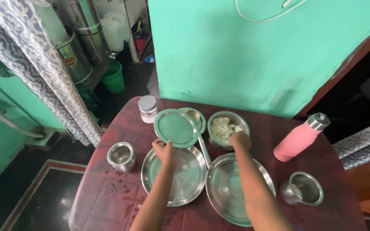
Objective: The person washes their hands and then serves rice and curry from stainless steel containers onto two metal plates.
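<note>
At the far left of the dark red table [108, 188] a small steel cup [120, 156] stands alone, upright and apart from the plates, near the person's left side. Behind it, toward the wall, a white jar with a grey lid [147, 108] sits closed and out of the way. The left hand [164, 150] comes next: its fingers grasp the lower edge of a round steel lid [176, 127] and hold it lifted and tilted, face toward the camera, above the far rim of the left steel plate [174, 174]; held like that, it leaves the vessels behind uncovered. Just behind the lid a second steel vessel with a spoon [193, 115] peeks out, its long handle running down between the two plates. To the right, the steel bowl of white rice [228, 127] stands open at the head of the right steel plate [232, 188], and the right hand [240, 139] rests at the bowl's near rim, fingers curled over the food; whether they pinch any rice I cannot tell. Further right a pink bottle [300, 137] stands leaning in the view, capped, and a second steel cup [302, 188] stands beside the right plate.
</note>
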